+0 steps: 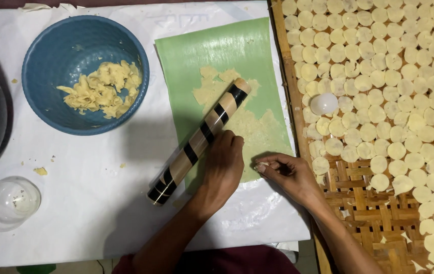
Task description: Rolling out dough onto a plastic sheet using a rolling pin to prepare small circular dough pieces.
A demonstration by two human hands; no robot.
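Dough [247,124] lies flat on the green sheet [217,48] just above the left hand [223,167], whose flat open palm rests on the striped rolling pin [199,139], while the right hand [288,172] pinches a dough bit

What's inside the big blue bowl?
The blue bowl holds a heap of pale yellow dough scraps, piled toward its right side. The rest of its inside is bare blue. Whatever lies under the heap is hidden.

Bowl [85,76] far left on the worktop [100,213], roller [199,141] on the middle sheet [217,50], disc-laden tray [364,203] right.
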